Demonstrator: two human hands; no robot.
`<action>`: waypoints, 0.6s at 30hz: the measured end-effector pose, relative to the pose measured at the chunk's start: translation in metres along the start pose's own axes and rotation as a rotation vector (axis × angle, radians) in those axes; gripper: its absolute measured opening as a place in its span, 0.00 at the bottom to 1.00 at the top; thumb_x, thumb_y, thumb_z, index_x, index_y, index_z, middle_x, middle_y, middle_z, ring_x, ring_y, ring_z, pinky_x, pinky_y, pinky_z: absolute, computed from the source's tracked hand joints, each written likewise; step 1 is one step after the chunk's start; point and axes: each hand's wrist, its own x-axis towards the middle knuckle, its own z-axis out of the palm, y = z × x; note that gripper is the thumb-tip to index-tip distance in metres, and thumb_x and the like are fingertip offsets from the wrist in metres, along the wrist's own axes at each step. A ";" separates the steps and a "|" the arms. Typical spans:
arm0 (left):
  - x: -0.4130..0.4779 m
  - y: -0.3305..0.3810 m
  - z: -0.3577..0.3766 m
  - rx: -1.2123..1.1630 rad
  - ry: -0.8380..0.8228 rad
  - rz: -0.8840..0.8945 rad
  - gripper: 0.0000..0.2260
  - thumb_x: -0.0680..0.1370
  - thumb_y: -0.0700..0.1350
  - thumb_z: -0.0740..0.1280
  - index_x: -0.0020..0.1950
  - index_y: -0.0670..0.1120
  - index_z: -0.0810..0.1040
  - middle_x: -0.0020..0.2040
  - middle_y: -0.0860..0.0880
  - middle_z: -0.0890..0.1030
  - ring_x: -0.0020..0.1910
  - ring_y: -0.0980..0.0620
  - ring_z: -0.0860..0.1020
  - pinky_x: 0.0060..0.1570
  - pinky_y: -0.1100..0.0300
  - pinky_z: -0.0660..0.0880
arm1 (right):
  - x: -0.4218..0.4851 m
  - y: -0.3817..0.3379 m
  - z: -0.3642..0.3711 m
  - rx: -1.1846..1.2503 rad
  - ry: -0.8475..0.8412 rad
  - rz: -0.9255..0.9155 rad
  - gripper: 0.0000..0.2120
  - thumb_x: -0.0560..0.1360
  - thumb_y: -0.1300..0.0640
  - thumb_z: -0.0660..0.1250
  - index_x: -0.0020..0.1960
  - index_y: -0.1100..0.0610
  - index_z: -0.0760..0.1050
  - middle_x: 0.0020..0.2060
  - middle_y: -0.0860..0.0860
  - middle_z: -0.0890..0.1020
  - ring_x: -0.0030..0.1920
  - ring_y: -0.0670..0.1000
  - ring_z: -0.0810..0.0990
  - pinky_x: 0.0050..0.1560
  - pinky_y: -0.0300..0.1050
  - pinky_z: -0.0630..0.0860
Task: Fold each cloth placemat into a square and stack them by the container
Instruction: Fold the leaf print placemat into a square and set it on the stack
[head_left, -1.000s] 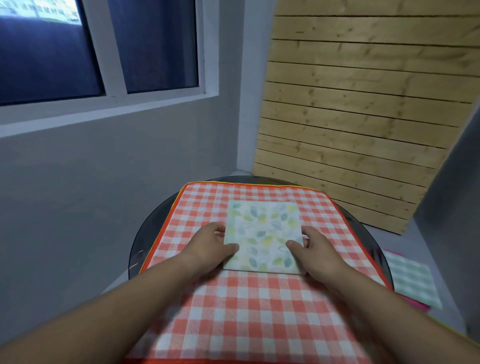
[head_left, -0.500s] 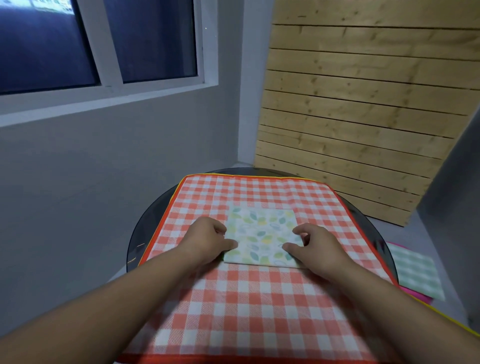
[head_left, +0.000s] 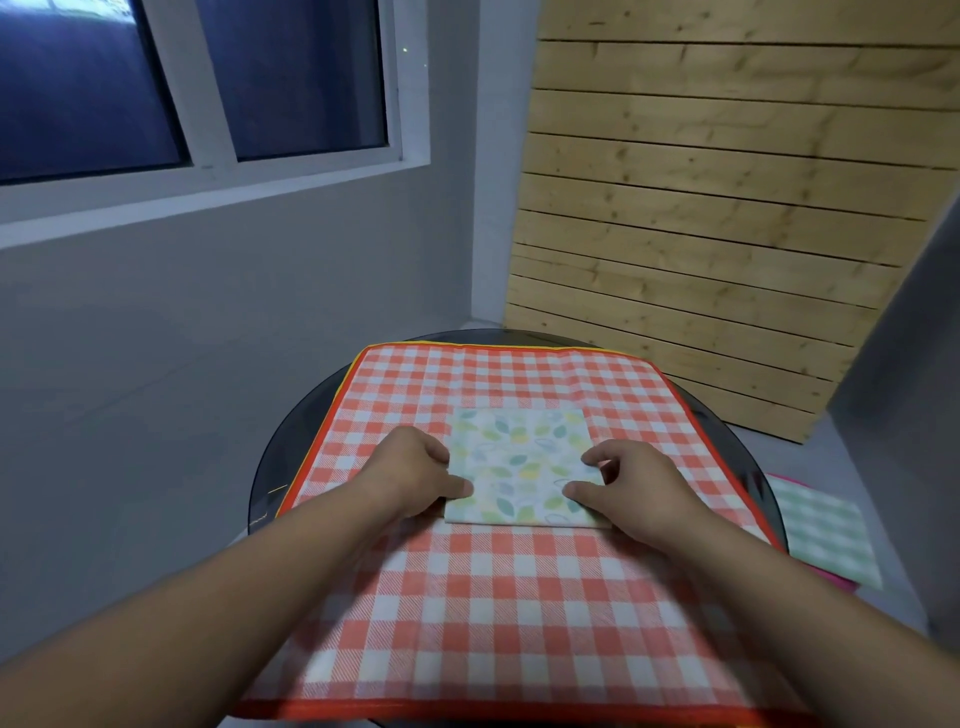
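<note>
Three mats show plainly: one folded leaf mat (head_left: 519, 457), one red check mat (head_left: 493, 597) and one green check mat (head_left: 821, 530). One pink edge (head_left: 836, 581) under the green one and one yellow edge (head_left: 467, 344) under the red one may be two more mats; that cannot be told. There are two hands, one left hand (head_left: 410, 467) and one right hand (head_left: 639, 488). There is one round table (head_left: 291, 441), one window (head_left: 208, 135) with two panes (head_left: 301, 78), and one plank wall (head_left: 701, 208).

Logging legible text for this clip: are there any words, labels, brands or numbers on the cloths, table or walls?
None can be read.
The leaf-print placemat, red checked cloth and green checked cloth carry only patterns.
The wooden slat wall and window show no lettering.
</note>
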 end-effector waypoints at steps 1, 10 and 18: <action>0.000 -0.001 0.001 0.017 -0.002 0.008 0.20 0.72 0.46 0.77 0.62 0.43 0.81 0.55 0.49 0.82 0.47 0.52 0.80 0.44 0.59 0.80 | 0.000 0.000 0.000 -0.012 -0.010 -0.002 0.26 0.72 0.46 0.74 0.66 0.55 0.76 0.56 0.50 0.79 0.53 0.48 0.77 0.51 0.40 0.72; -0.012 0.002 0.006 0.378 0.041 0.236 0.27 0.77 0.57 0.70 0.72 0.49 0.68 0.65 0.49 0.74 0.58 0.50 0.75 0.52 0.58 0.76 | -0.003 -0.002 0.005 -0.281 -0.029 -0.066 0.21 0.76 0.42 0.67 0.63 0.53 0.78 0.58 0.49 0.80 0.55 0.50 0.78 0.54 0.46 0.77; 0.011 0.008 0.022 0.606 -0.057 0.560 0.28 0.84 0.55 0.50 0.82 0.47 0.47 0.82 0.47 0.45 0.81 0.49 0.42 0.78 0.54 0.43 | 0.018 -0.025 0.008 -0.373 -0.015 -0.352 0.24 0.82 0.46 0.54 0.76 0.52 0.63 0.78 0.51 0.60 0.78 0.53 0.54 0.77 0.53 0.55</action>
